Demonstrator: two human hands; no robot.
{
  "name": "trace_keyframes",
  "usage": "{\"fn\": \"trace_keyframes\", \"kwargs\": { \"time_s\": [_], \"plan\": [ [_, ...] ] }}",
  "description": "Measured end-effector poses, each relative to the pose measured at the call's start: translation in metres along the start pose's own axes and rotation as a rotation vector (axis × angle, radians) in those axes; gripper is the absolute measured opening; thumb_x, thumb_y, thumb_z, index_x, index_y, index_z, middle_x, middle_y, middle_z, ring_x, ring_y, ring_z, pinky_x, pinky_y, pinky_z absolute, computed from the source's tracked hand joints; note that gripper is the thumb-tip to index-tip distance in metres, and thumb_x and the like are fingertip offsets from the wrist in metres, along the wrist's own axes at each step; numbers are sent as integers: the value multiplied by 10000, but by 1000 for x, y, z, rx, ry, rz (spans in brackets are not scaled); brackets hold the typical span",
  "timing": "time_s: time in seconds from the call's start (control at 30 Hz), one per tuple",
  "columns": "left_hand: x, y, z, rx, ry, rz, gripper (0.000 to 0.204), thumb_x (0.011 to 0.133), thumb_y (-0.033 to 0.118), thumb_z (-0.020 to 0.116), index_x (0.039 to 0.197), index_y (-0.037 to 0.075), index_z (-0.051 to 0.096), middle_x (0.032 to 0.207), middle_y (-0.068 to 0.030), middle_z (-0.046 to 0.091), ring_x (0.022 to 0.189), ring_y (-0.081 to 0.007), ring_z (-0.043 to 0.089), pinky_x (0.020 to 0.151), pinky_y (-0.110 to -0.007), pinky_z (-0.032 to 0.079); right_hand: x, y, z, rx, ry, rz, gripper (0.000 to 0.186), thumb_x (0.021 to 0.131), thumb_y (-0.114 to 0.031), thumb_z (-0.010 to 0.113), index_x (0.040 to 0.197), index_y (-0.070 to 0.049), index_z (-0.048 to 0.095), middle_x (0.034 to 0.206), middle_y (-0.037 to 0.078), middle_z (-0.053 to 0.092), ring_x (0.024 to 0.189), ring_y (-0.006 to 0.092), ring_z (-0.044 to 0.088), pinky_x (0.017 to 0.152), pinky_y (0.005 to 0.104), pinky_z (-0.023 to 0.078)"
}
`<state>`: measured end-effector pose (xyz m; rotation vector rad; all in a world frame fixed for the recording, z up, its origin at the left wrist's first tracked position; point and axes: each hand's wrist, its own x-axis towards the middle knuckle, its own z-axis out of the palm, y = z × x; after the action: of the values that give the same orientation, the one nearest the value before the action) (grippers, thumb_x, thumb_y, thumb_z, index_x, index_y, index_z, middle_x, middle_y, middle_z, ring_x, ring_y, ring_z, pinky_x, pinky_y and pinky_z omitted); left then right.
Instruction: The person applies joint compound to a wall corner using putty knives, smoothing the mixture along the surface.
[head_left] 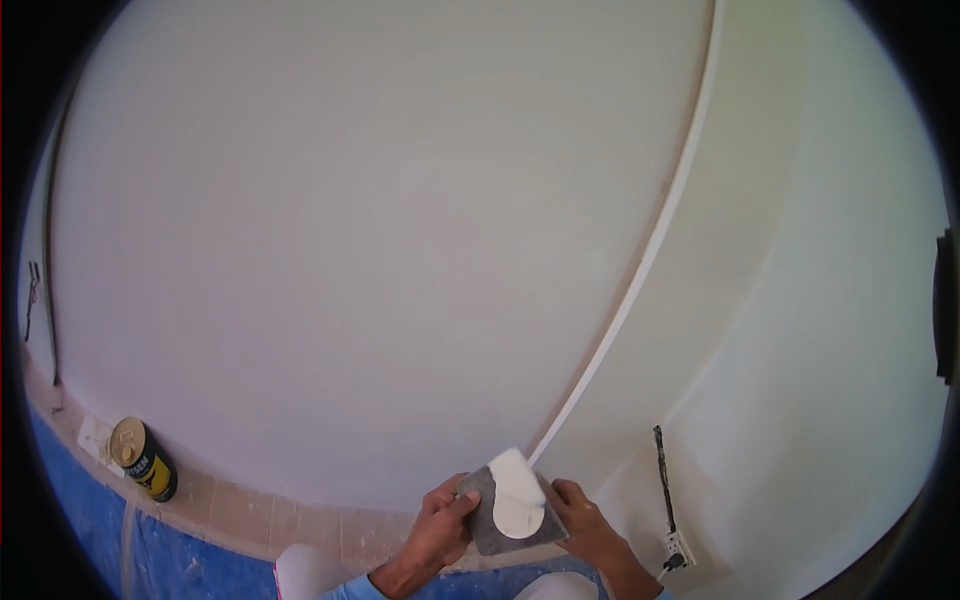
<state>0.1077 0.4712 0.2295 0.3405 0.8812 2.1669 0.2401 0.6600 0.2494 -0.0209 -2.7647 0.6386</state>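
White patch (pixel 518 508) on grey plate (pixel 481 529), long axis toward view's top

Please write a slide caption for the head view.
Both hands hold a grey square with a white patch before a pale wall, a can at left.

Grey slab (pixel 484 521): flat, squarish, gripped at its two sides, tilted. White piece (pixel 518 491) lies across its face: oblong, near end rounded, far end jutting past slab's upper edge.

Gold-topped can (pixel 146 460) on tiles (pixel 240 510) near blue sheeting (pixel 180 555); plug (pixel 674 562) in socket (pixel 675 544).
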Motion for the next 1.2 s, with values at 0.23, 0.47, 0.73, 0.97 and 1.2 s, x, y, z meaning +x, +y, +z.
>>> {"fn": "trace_keyframes", "kwargs": {
  "time_s": [0.23, 0.47, 0.73, 0.97, 1.2],
  "plan": [
    [-11, -12, -20, 541, 103, 278, 168, 983, 108, 478, 1021, -48, 528, 900, -93, 596, 772, -146, 606, 663, -330, 542, -47, 49, 32, -297, 504, -24, 682, 592, -21, 611, 1267, -118, 596, 1231, 179, 516, 1116, 401, 509, 958, 616, 364],
    [16, -29, -37, 846, 156, 610, 132, 959, 64, 462, 989, -47, 527, 767, -140, 574, 620, -180, 557, 590, -338, 471, -36, -5, 42, -393, 354, -295, 647, 553, -198, 674, 1201, -196, 671, 1186, 93, 545, 1050, 297, 507, 933, 548, 316],
    [8, -10, -22, 848, 228, 827, 118, 971, 89, 477, 986, -18, 524, 793, -118, 584, 653, -168, 548, 571, -339, 465, -74, 37, 40, -216, -37, -221, 525, 636, -79, 695, 1145, -207, 691, 1142, 37, 621, 1034, 255, 607, 869, 367, 502],
    [8, 7, -52, 163, -45, 333, 186, 973, 145, 508, 1049, -25, 517, 967, -128, 631, 810, -209, 658, 660, -383, 600, -48, 90, -137, 319, 886, 247, 156, 799, -60, 677, 949, -18, 679, 837, -7, 657, 740, 96, 594, 688, 278, 504],
    [3, 4, -71, 53, -79, 269, 313, 943, 193, 595, 1140, -35, 511, 1043, -155, 645, 885, -238, 675, 722, -404, 599, -6, 51, -209, 988, 974, 259, 211, 781, -52, 650, 979, 19, 659, 776, 94, 686, 639, 204, 660, 626, 354, 554]
  ]
}}
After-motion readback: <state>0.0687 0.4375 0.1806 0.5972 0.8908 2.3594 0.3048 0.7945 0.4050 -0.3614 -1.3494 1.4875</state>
